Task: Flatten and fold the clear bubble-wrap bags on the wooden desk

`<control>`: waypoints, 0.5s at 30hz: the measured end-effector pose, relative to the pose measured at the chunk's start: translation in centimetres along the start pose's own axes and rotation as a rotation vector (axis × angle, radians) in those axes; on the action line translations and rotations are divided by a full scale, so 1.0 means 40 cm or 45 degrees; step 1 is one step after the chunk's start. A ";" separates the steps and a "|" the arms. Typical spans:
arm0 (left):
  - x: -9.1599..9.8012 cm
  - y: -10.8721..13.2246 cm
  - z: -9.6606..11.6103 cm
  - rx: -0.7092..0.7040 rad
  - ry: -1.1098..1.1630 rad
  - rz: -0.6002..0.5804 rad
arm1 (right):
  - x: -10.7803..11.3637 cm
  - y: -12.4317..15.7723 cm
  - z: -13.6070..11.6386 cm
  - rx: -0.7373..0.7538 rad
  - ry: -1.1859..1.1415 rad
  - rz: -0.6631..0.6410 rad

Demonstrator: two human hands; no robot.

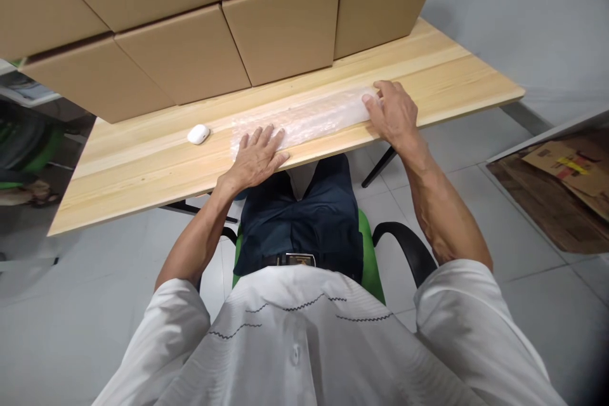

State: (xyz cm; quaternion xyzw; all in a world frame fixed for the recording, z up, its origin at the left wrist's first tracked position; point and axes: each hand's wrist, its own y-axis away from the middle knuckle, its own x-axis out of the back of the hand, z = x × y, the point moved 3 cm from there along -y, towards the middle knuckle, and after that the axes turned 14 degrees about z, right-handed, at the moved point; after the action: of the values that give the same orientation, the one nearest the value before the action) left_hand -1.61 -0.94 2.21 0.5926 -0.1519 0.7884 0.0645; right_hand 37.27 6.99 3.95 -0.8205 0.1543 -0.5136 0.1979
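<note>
A long strip of clear bubble wrap (318,117) lies flat along the front part of the wooden table (137,171). My left hand (257,155) rests on its left end, palm down with the fingers spread. At the strip's right end, my right hand (394,111) has its thumb and curled fingers closed on the edge of the wrap; the undersides of those fingers are hidden. A small white earbud case (198,134) sits on the table to the left of the wrap, apart from both hands.
Stacked cardboard boxes (285,25) form a wall along the table's back edge. I sit on a green chair (371,260) with black armrests, close to the table's front edge. Flattened cardboard (571,165) lies at the right. Another person's foot (35,193) shows at far left.
</note>
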 end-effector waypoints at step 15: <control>0.003 0.003 0.038 0.012 -0.195 -0.028 | -0.158 0.153 -0.258 0.941 -0.250 -0.261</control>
State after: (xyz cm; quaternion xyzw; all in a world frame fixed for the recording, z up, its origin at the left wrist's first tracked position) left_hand -0.29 -1.56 2.66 0.6531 -0.1463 0.7407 0.0587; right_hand 24.95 2.80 0.13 -0.7504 -0.1433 -0.4707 0.4414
